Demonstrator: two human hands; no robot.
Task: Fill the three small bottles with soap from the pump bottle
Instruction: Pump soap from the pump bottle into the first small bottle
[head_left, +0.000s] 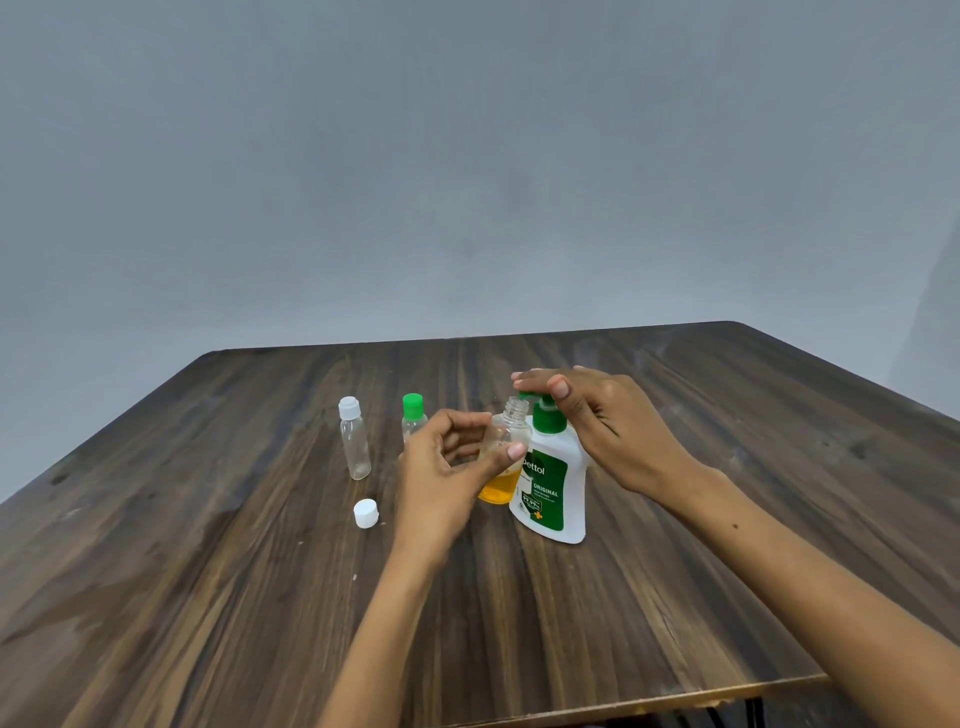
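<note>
A white pump bottle (551, 488) with a green label and green pump head stands at the table's middle. My right hand (597, 415) lies over the pump head, fingers resting on its top. My left hand (452, 462) pinches an uncapped clear small bottle (506, 452) with orange soap in its lower part, its open neck under the pump spout. To the left stand a clear small bottle (355, 439) with a white cap and a second small bottle (413, 415) with a green cap, partly hidden by my left hand.
A loose white cap (365, 513) lies on the dark wooden table (519, 597), left of my left wrist. The table's front edge runs across the lower right. A plain grey wall stands behind the table.
</note>
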